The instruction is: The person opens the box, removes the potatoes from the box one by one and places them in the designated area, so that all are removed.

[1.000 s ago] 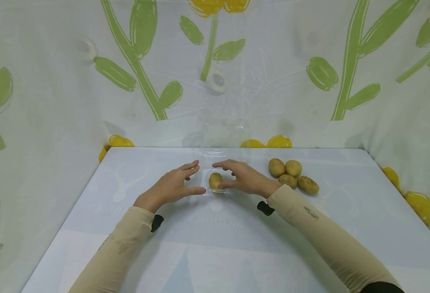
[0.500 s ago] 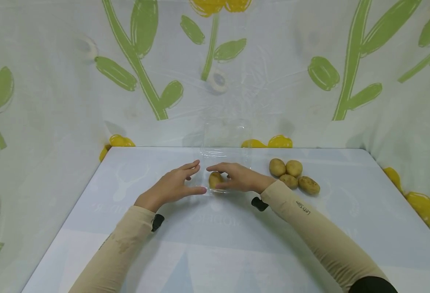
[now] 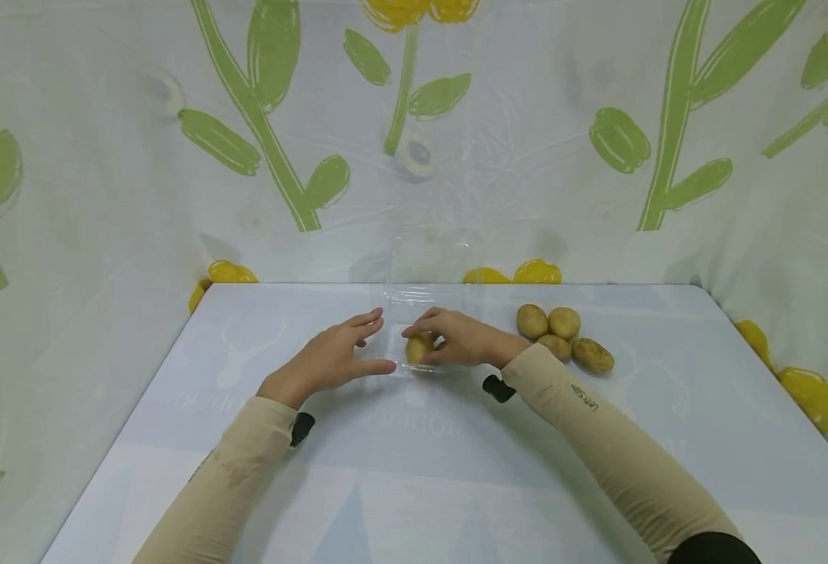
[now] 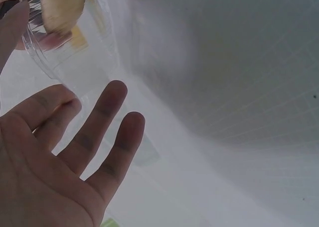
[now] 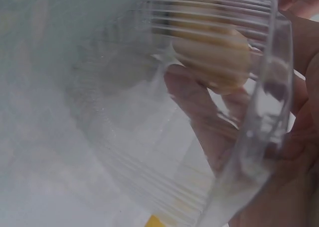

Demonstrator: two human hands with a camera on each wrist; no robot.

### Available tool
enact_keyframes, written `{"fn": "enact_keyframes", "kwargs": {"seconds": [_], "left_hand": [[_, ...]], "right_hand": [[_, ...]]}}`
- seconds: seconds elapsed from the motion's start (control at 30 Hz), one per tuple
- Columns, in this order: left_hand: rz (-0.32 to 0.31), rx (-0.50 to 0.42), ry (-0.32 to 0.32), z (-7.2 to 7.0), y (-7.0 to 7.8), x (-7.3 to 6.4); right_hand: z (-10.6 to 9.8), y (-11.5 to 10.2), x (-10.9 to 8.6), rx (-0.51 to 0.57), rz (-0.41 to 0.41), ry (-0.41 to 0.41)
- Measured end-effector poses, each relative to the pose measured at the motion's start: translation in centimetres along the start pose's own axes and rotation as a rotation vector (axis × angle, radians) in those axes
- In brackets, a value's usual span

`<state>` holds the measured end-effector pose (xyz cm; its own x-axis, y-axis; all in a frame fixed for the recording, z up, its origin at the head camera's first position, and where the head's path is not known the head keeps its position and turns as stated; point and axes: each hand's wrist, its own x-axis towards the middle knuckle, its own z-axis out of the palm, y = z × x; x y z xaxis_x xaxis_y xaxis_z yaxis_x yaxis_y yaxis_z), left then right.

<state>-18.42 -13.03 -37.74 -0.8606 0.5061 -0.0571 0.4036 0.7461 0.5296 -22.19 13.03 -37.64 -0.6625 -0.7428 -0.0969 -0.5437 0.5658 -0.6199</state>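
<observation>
A potato (image 3: pixel 419 349) sits inside a clear plastic clamshell container (image 3: pixel 424 368) near the back of the table. My right hand (image 3: pixel 466 338) reaches into the container and grips this potato between thumb and fingers. Through the ribbed wall in the right wrist view, fingers (image 5: pixel 197 105) show against the potato (image 5: pixel 214 57). My left hand (image 3: pixel 336 356) is spread at the container's left side, thumb and fingers apart. In the left wrist view its fingertips are right by the container's rim (image 4: pixel 42 62), and the palm holds nothing.
Several loose potatoes (image 3: pixel 555 348) lie grouped on the table right of the container, close to my right wrist. The container's clear lid (image 3: pixel 435 262) stands raised at the table's back edge, before a flower-print curtain (image 3: pixel 526 157).
My right hand has moved slightly left and its fingers have closed round the potato in the container, which has shifted a little to the right. My left hand has stayed in place.
</observation>
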Motion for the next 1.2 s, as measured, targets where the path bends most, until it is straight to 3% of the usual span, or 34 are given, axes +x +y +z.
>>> {"fn": "enact_keyframes", "kwargs": {"seconds": [0.43, 0.83, 1.03, 1.2], "left_hand": [[-0.014, -0.009, 0.001, 0.1, 0.0, 0.0], [-0.003, -0.013, 0.004, 0.1, 0.0, 0.0], [-0.012, -0.018, 0.002, 0.0, 0.0, 0.0], [-0.014, -0.016, 0.006, 0.0, -0.1, 0.1]], "right_hand": [[-0.1, -0.3, -0.3, -0.068, 0.120, 0.028], [0.1, -0.4, -0.4, -0.122, 0.076, 0.036], [-0.2, -0.2, -0.9, -0.060, 0.110, 0.014], [-0.6, -0.5, -1.3, -0.052, 0.090, 0.009]]}}
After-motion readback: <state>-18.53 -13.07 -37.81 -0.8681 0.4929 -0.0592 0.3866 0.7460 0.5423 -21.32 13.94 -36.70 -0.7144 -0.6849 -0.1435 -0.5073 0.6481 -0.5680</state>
